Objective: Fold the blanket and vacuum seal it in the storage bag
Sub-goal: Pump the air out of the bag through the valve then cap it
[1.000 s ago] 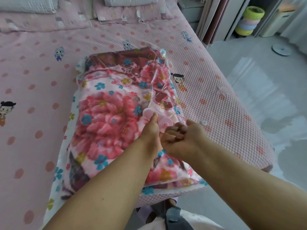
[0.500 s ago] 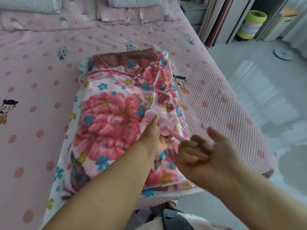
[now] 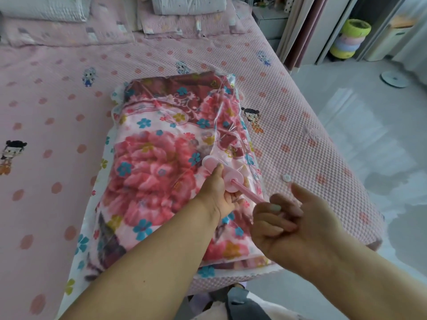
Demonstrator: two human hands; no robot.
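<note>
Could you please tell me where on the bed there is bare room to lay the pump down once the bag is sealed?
Bare bedspread lies left of the storage bag, and between it and the pillows. The right strip is narrower, holding a small white cap near the edge. It is crowded at the pump, where the left hand and right hand work.

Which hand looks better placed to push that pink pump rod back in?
The right hand, probably: its fingers curl round the end of the pump rod. The left hand grips the pink pump body on the storage bag, bracing it.
</note>
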